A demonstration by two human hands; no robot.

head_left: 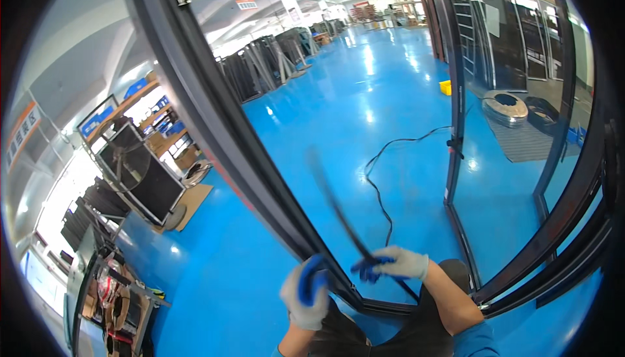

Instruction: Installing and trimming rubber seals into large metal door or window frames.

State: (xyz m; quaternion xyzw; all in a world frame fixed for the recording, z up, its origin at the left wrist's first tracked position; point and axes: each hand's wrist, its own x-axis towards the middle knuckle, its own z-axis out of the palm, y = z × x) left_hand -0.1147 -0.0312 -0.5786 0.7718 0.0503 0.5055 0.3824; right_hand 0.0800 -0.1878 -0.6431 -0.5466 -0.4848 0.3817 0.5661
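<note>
My right hand, in a grey glove with blue-coated fingers, is closed around a long black flexible strip. The strip's upper end rises past the hand and is blurred; its lower part runs down by my right knee. My left hand, gloved the same way, is raised beside the lower end of a dark metal frame post. Its fingers curve but are smeared, so I cannot make out anything in them. The frame's bottom rail crosses in front of my legs.
A thin black cord snakes over the blue floor. Glazed dark frames stand at right, with a coil on a mat behind the glass. A yellow bin sits farther off. Shelves and a cart are at left.
</note>
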